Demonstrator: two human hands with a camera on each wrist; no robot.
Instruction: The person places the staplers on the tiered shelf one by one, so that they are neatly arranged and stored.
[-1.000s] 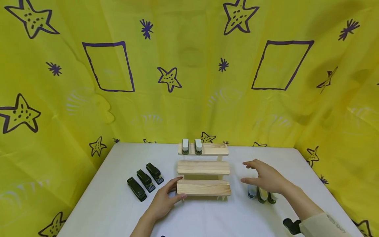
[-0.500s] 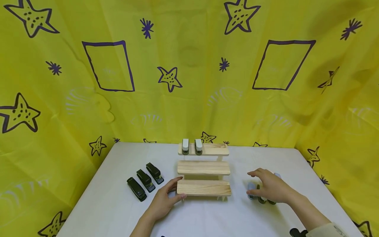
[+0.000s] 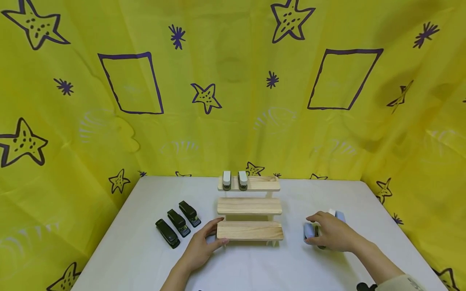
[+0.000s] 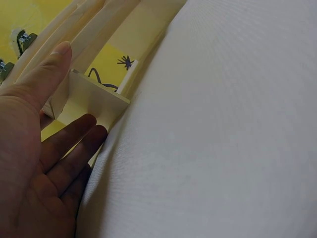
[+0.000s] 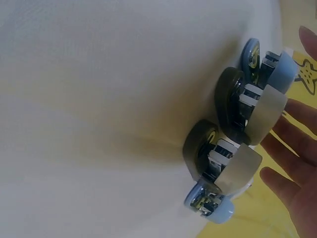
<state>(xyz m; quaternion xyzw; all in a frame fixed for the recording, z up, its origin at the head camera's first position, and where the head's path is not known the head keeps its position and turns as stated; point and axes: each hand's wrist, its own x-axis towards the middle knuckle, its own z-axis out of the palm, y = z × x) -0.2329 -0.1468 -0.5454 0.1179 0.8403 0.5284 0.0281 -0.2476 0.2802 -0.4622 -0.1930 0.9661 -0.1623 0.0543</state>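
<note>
A three-tier wooden stand [image 3: 249,230] stands mid-table. My left hand [image 3: 201,247] holds the left end of its lowest tier, thumb at the front and index finger behind. In the left wrist view, other fingers lie by the stand's side panel [image 4: 96,94]. My right hand [image 3: 336,233] hovers around a group of small staplers on the right, thumb and fingers spread. The nearest is a light blue stapler [image 5: 282,73]; beside it are a white-topped stapler [image 5: 267,115], another white-topped stapler [image 5: 240,169] and a second blue stapler [image 5: 220,210]. The hand partly hides them in the head view.
Two white-topped staplers stand on the top tier, a left one [image 3: 227,180] and a right one [image 3: 242,180]. Three black staplers [image 3: 177,222] lie in a slanted row left of the stand. A yellow patterned curtain [image 3: 233,133] surrounds the white table [image 3: 145,266].
My right hand has come down and a little to the right, so its thumb and fingers now straddle the nearest blue stapler. The left hand stays at the stand.
</note>
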